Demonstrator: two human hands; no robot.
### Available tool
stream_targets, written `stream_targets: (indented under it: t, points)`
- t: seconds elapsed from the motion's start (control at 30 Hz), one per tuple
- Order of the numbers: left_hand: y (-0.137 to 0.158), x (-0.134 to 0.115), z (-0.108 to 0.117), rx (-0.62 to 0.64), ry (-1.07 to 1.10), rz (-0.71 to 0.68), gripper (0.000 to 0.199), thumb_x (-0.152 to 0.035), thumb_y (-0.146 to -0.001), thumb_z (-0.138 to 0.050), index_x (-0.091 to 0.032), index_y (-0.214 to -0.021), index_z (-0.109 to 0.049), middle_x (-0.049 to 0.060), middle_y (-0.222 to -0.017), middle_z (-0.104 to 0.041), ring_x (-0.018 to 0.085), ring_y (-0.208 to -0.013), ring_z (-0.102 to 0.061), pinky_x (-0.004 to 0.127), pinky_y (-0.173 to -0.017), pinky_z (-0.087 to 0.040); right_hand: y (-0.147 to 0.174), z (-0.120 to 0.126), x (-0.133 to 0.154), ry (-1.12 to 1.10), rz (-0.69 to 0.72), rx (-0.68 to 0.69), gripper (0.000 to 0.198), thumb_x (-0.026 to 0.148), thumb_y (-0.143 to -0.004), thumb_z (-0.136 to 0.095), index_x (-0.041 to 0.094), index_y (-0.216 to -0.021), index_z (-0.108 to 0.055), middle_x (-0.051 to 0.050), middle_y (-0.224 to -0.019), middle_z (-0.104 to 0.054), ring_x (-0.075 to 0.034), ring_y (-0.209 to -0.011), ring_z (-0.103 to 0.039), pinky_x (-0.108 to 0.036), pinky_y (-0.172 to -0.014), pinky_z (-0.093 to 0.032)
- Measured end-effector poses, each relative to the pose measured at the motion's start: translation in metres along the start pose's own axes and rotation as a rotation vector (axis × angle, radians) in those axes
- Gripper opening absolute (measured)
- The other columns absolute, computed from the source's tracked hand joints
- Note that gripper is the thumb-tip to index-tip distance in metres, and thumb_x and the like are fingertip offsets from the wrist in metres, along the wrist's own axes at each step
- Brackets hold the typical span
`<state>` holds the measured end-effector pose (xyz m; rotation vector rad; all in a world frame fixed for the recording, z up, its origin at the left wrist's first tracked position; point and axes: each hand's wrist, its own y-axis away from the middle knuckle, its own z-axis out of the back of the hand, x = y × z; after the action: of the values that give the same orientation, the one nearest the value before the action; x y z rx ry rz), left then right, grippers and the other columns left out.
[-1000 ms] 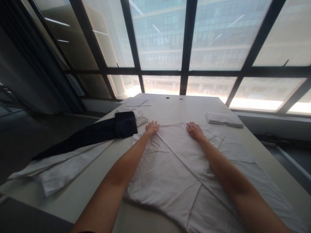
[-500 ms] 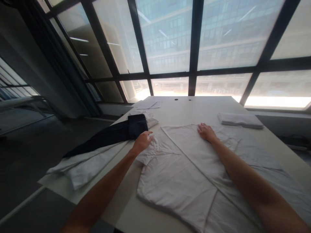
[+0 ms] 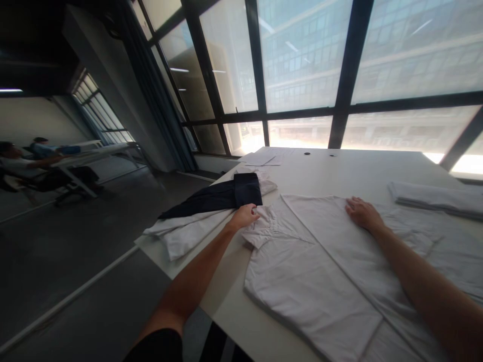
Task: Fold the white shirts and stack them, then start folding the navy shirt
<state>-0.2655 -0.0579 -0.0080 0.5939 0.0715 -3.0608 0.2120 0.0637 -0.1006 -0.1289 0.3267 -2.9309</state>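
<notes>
A white short-sleeved shirt (image 3: 294, 286) lies spread on the white table, with one side folded over along a long diagonal edge. At its far left, by the gathered sleeve, my left hand (image 3: 244, 216) has its fingers curled in and pinches the cloth edge. My right hand (image 3: 364, 213) rests flat on the shirt's far edge, fingers stretched out. Just beyond the left hand is a dark navy garment (image 3: 211, 195), lying over more white cloth (image 3: 188, 234) that reaches the table's left edge.
A folded white stack of cloth (image 3: 433, 198) lies at the right. Paper sheets (image 3: 262, 158) are at the far left of the table (image 3: 320, 171). Large windows stand behind it. Off to the left, people (image 3: 22, 161) sit at another table.
The view has turned left, so everything appears further right and seated people have come into sight. Both hands stay at about the same places on the shirt; the left fingers look more closed.
</notes>
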Motion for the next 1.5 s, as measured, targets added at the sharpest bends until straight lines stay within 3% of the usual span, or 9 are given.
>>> stream_targets:
  t: [0.2,0.5,0.8,0.9,1.0,1.1,1.23,1.33,1.5]
  points:
    - [-0.007,0.010,-0.002,0.052,0.069,0.070,0.021,-0.030,-0.076,-0.078,-0.014,-0.088,-0.075,0.008,-0.089,-0.077,0.023,-0.084,-0.072,0.024,-0.068,-0.051,0.003,0.008,0.005,-0.001,-0.005,-0.009,0.052,0.031,-0.101,-0.036,0.009,-0.144,-0.056,-0.021,-0.151,-0.052,-0.028,-0.142,-0.046,-0.043,-0.115,-0.036]
    - [-0.007,0.004,-0.003,0.059,0.202,0.017,0.014,-0.028,-0.072,-0.076,-0.014,-0.073,-0.071,0.004,-0.074,-0.072,0.020,-0.073,-0.068,0.024,-0.062,-0.049,0.006,0.018,0.010,-0.032,-0.014,-0.021,0.050,0.029,-0.100,-0.039,0.009,-0.142,-0.058,-0.021,-0.149,-0.053,-0.027,-0.140,-0.048,-0.041,-0.115,-0.036]
    - [0.004,-0.011,0.001,0.033,0.325,-0.035,0.019,-0.032,-0.084,-0.065,-0.014,-0.088,-0.070,0.005,-0.089,-0.072,0.019,-0.085,-0.066,0.023,-0.071,-0.051,0.003,0.007,0.001,-0.048,0.011,-0.031,0.049,0.028,-0.099,-0.043,0.009,-0.140,-0.060,-0.022,-0.147,-0.055,-0.030,-0.138,-0.050,-0.043,-0.115,-0.038]
    - [0.006,-0.013,0.002,0.029,0.380,-0.045,0.015,-0.029,-0.086,-0.061,-0.015,-0.084,-0.066,0.002,-0.084,-0.068,0.016,-0.078,-0.062,0.022,-0.069,-0.048,0.002,0.005,-0.001,-0.057,0.014,-0.034,0.048,0.027,-0.099,-0.045,0.007,-0.139,-0.061,-0.023,-0.146,-0.055,-0.030,-0.138,-0.051,-0.042,-0.115,-0.038]
    - [0.006,-0.012,0.001,0.058,0.446,0.034,0.013,-0.028,-0.085,-0.064,-0.016,-0.080,-0.059,-0.002,-0.072,-0.060,0.013,-0.064,-0.055,0.023,-0.061,-0.044,0.002,0.005,0.000,-0.077,0.007,-0.056,0.046,0.027,-0.099,-0.046,0.011,-0.138,-0.063,-0.020,-0.146,-0.057,-0.029,-0.137,-0.052,-0.044,-0.114,-0.040]
    - [0.003,-0.008,-0.002,0.066,0.506,0.082,0.019,-0.030,-0.081,-0.069,-0.018,-0.080,-0.055,-0.003,-0.072,-0.057,0.013,-0.062,-0.053,0.023,-0.059,-0.043,0.003,0.006,0.001,-0.092,0.011,-0.080,0.044,0.027,-0.099,-0.046,0.013,-0.137,-0.064,-0.019,-0.144,-0.058,-0.030,-0.135,-0.054,-0.045,-0.113,-0.041]
    - [-0.004,-0.005,-0.012,-0.045,0.553,0.044,0.030,-0.032,-0.075,-0.077,-0.018,-0.090,-0.055,0.003,-0.089,-0.064,0.019,-0.082,-0.063,0.029,-0.076,-0.051,0.005,0.011,0.004,-0.111,0.003,-0.076,0.044,0.027,-0.099,-0.047,0.011,-0.136,-0.064,-0.020,-0.145,-0.058,-0.030,-0.136,-0.053,-0.044,-0.114,-0.040]
    - [-0.010,-0.005,-0.018,-0.103,0.579,-0.066,0.042,-0.033,-0.074,-0.077,-0.019,-0.107,-0.056,0.008,-0.110,-0.067,0.023,-0.103,-0.065,0.036,-0.095,-0.051,0.006,0.015,0.006,-0.110,-0.008,-0.047,0.046,0.027,-0.099,-0.046,0.008,-0.138,-0.062,-0.022,-0.146,-0.056,-0.030,-0.137,-0.052,-0.043,-0.114,-0.039]
    - [-0.014,0.001,-0.014,-0.008,0.502,-0.244,0.068,-0.043,-0.082,-0.071,-0.018,-0.141,-0.050,0.012,-0.130,-0.063,0.028,-0.118,-0.062,0.040,-0.102,-0.049,0.006,0.018,0.008,-0.126,-0.021,-0.042,0.045,0.027,-0.099,-0.047,0.009,-0.138,-0.062,-0.022,-0.147,-0.055,-0.030,-0.138,-0.051,-0.043,-0.115,-0.038]
